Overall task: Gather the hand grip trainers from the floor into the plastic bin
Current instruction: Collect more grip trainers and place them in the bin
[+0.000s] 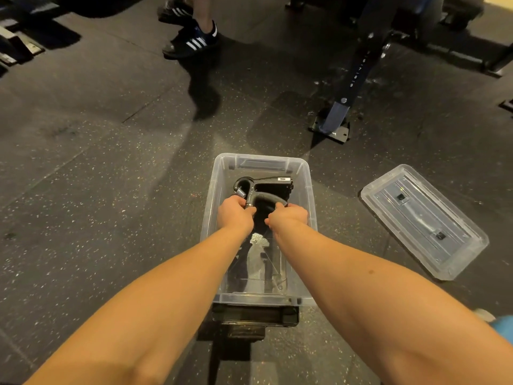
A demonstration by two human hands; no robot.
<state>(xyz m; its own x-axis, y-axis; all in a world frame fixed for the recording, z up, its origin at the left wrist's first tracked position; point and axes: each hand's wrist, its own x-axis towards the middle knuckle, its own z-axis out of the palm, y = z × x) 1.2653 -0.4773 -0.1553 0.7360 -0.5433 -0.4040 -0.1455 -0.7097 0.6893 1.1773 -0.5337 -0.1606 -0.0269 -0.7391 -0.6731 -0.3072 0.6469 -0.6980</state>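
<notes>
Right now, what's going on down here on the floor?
A person is holding a black hand grip trainer with both hands, left hand and right hand each gripping an end, over the open clear plastic bin. The bin's lid lies on the floor to its right. Someone else's sneakers are farther off.

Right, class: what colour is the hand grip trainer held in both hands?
The hand grip trainer is black, with a silver spring; head view.

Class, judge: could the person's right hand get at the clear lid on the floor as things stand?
Probably yes, once it lets go: the right hand grips the hand grip trainer over the plastic bin. The lid lies on the floor on that side, with nothing between.
</notes>
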